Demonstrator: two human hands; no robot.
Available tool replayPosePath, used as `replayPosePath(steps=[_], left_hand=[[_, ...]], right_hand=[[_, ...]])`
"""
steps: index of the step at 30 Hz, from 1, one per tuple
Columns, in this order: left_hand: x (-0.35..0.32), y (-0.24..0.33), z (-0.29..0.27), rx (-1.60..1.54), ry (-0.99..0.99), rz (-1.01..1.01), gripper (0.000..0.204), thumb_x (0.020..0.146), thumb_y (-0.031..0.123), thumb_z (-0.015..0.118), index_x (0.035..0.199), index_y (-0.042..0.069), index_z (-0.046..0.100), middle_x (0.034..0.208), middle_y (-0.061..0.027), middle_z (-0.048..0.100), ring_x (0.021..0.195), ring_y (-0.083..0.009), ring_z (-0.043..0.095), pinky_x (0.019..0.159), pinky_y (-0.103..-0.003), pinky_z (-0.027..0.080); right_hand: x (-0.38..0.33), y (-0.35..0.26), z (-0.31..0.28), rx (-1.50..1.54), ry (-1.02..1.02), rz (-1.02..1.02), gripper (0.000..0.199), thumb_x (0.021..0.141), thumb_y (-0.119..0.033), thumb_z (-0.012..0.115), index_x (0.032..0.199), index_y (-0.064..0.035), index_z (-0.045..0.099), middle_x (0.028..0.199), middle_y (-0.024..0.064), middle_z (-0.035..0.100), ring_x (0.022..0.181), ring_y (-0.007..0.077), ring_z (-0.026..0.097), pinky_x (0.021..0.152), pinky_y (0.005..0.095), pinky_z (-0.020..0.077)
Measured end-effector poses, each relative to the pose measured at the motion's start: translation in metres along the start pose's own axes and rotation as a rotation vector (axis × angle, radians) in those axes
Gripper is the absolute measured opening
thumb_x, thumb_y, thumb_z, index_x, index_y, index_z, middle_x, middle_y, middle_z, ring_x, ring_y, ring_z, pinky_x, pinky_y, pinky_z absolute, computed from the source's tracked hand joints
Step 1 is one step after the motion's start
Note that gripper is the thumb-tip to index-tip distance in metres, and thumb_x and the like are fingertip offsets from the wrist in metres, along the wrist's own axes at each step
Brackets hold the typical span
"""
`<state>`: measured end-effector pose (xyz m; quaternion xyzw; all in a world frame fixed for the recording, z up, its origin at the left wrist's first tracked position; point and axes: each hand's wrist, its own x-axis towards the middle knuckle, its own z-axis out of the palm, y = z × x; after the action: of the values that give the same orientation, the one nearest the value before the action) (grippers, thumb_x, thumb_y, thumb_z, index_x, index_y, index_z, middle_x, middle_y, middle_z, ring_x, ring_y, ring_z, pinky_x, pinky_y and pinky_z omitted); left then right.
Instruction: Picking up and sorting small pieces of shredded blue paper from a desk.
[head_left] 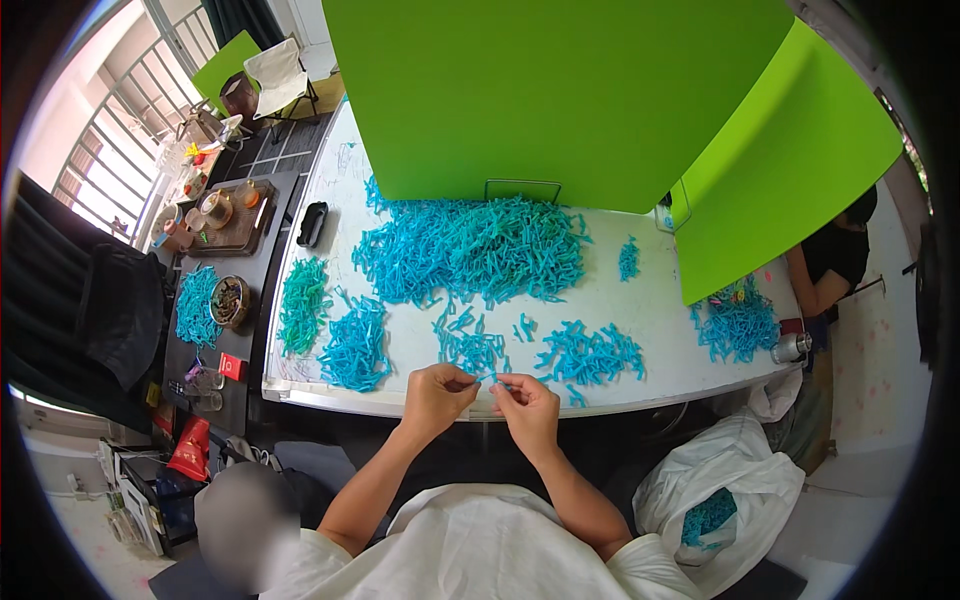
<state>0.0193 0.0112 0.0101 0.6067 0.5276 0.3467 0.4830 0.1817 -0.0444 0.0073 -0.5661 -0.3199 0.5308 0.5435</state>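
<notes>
At the table's near edge, my left hand point(438, 396) and my right hand point(530, 408) are closed in pinches, fingertips almost meeting. A small blue plastic piece point(492, 377) shows between them; its exact shape is too small to tell. Just beyond my fingers lies a loose group of blue plastic pieces point(470, 345). Another blue pile point(590, 353) spreads to the right of my right hand. On the left sit a denser blue pile point(355, 345) and a greener pile point(303, 305). The largest heap of blue-green pieces point(475, 250) stretches across the middle of the table.
Tall green panels point(560, 100) stand behind the heap on the white table point(650, 310). A black tray point(312, 225) lies at left. The dark side table point(255, 290) bears a tea tray point(235, 225) and a bowl point(229, 300). Other people sit at right and lower left. A white sack point(740, 470) stands lower right.
</notes>
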Motion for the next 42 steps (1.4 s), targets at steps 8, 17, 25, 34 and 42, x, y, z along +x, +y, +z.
replayPosePath(steps=[8,17,25,34,42], left_hand=[[-0.006,0.009,0.003,0.064,-0.032,0.197,0.006,0.074,-0.004,0.075,0.076,-0.003,0.069,0.074,-0.0099,0.068,0.065,-0.0156,0.068,0.060,-0.026,0.055],[-0.005,0.006,0.021,0.040,-0.058,0.122,0.012,0.079,-0.004,0.073,0.090,-0.003,0.071,0.079,-0.0084,0.070,0.070,-0.0128,0.068,0.065,-0.025,0.055],[-0.025,-0.013,0.007,-0.129,-0.081,0.000,0.026,0.091,-0.001,0.063,0.117,0.001,0.069,0.086,-0.0033,0.066,0.074,-0.0095,0.061,0.070,-0.024,0.051],[-0.038,-0.012,0.003,-0.574,-0.096,-0.343,0.010,0.092,0.000,0.066,0.102,0.001,0.066,0.087,-0.0043,0.067,0.077,-0.0113,0.065,0.071,-0.026,0.058],[-0.042,-0.017,0.002,-0.595,-0.079,-0.337,0.008,0.089,0.000,0.070,0.094,0.001,0.064,0.084,-0.0042,0.067,0.076,-0.0125,0.067,0.070,-0.027,0.059]], right_hand=[[-0.009,0.000,-0.006,0.043,-0.072,0.075,0.020,0.094,-0.007,0.065,0.110,0.0055,0.066,0.089,0.0100,0.072,0.067,0.0112,0.067,0.059,0.0229,0.0562],[-0.003,0.007,-0.022,0.145,-0.033,0.087,0.015,0.094,-0.009,0.066,0.105,0.0017,0.064,0.089,0.0084,0.071,0.072,0.0101,0.066,0.064,0.0233,0.0541],[0.036,-0.010,-0.212,-0.579,0.814,-0.211,0.009,0.085,-0.008,0.070,0.091,-0.0007,0.069,0.085,0.0024,0.067,0.077,0.0107,0.057,0.071,0.0262,0.0466],[0.054,-0.041,-0.174,-1.050,0.698,-0.560,0.014,0.075,-0.008,0.076,0.088,-0.0065,0.071,0.089,0.0102,0.067,0.083,0.0292,0.062,0.077,0.0420,0.0496],[0.118,-0.034,-0.034,-1.220,0.143,-0.532,0.018,0.077,-0.023,0.076,0.085,-0.0071,0.073,0.085,0.0097,0.071,0.081,0.0311,0.065,0.071,0.0427,0.0522]])
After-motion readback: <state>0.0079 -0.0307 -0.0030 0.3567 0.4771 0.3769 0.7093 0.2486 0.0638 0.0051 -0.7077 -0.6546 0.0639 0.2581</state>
